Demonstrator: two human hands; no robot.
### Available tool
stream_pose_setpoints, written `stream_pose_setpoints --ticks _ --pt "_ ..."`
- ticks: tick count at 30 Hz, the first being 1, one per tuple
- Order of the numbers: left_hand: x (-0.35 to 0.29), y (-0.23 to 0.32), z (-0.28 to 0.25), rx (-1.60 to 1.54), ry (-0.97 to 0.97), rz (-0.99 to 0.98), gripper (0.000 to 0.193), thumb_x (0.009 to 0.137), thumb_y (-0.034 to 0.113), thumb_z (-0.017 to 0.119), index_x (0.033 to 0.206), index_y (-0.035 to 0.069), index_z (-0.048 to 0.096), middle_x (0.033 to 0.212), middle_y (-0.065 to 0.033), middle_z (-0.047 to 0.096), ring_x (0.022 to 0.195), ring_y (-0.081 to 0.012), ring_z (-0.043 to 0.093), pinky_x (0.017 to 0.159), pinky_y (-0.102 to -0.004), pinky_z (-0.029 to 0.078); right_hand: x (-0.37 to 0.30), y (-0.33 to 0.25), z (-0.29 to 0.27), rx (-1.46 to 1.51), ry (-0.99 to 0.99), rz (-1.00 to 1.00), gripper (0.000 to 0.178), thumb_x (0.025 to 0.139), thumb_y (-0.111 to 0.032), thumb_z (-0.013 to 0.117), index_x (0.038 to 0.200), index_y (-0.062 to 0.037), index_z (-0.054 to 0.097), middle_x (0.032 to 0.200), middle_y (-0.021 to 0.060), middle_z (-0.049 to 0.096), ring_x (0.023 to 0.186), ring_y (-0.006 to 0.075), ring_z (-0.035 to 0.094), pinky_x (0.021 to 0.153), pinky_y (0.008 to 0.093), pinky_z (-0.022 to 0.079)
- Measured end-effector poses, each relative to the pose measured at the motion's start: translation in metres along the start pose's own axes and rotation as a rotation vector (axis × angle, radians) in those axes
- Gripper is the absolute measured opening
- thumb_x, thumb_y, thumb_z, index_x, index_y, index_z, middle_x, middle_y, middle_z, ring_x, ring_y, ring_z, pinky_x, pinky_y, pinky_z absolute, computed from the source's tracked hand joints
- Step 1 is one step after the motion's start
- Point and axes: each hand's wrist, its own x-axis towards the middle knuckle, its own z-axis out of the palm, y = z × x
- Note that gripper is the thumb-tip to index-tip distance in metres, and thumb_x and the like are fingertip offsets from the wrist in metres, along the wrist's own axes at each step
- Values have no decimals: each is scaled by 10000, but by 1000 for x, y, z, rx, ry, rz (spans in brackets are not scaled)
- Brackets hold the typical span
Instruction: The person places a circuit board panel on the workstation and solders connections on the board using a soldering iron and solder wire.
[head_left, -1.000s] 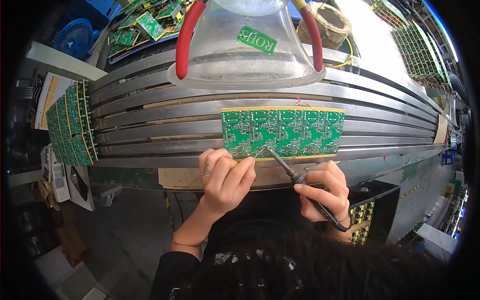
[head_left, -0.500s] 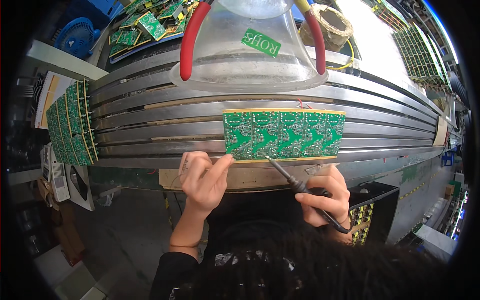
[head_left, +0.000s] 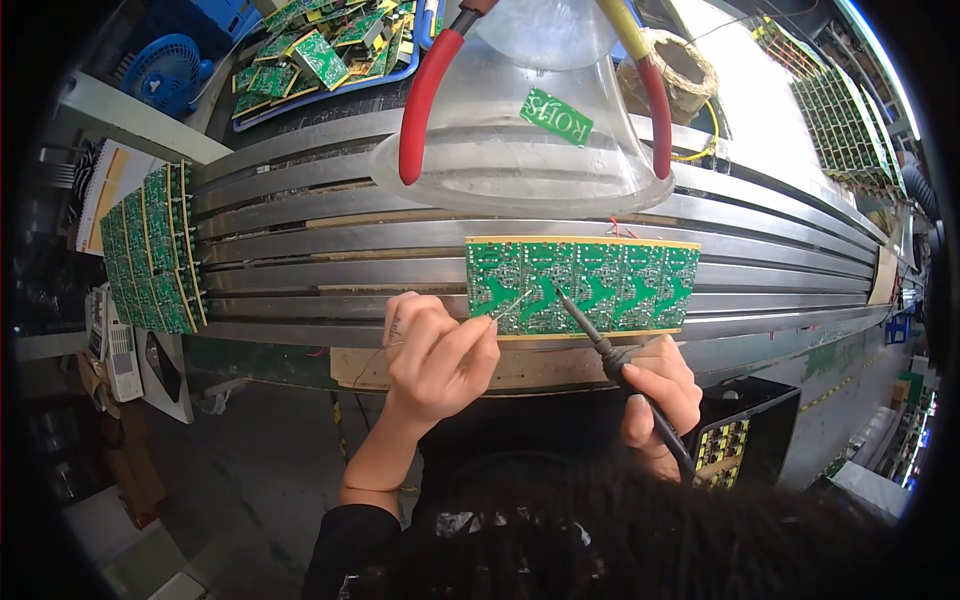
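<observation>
While left fingers [head_left: 463,346] pinch wire [head_left: 513,305], right fingers [head_left: 652,384] hold a soldering iron [head_left: 601,344].

Green rectangular label [head_left: 556,117] with white capital lettering, set aslant on the clear plastic hood [head_left: 480,150], upper centre of the frame; markings on the circuit board [head_left: 622,278], centre, too small to read.

Slanted soldering iron [head_left: 600,344], flat green board [head_left: 583,288]

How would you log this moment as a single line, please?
left hand: thin wire held | right hand: soldering iron held, tip over green circuit-board panel | support: metal rails | tip contact: unclear
</observation>
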Motion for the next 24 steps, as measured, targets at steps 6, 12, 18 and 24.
stream_pose_setpoints --ticks 6,12,18,24 --pt "9 5 4 16 -26 1 216 709 -42 744 886 80 724 761 2 536 729 -204 520 775 -380 455 0 5 2 20 16 22 201 828 -147 661 925 13 735 791 115 697 645 226 575 658 361 471" --pt "11 4 16 1 6 14 219 716 -34 748 895 89 722 761 9 520 726 -200 515 774 -383 456 0 9 4 36 55 56 198 822 -139 663 924 16 733 800 119 702 648 227 585 656 357 474" --pt "10 5 20 54 7 26 227 719 -29 751 906 96 719 767 12 507 734 -199 512 775 -381 456 -1 13 5 42 64 68 197 818 -134 666 925 16 733 807 120 707 649 227 591 657 354 476" --pt "8 5 20 113 -13 43 216 736 -30 750 917 86 725 774 0 534 736 -207 521 774 -396 462 1 8 7 -42 9 16 199 821 -139 671 930 12 739 813 118 712 649 225 593 665 353 477"
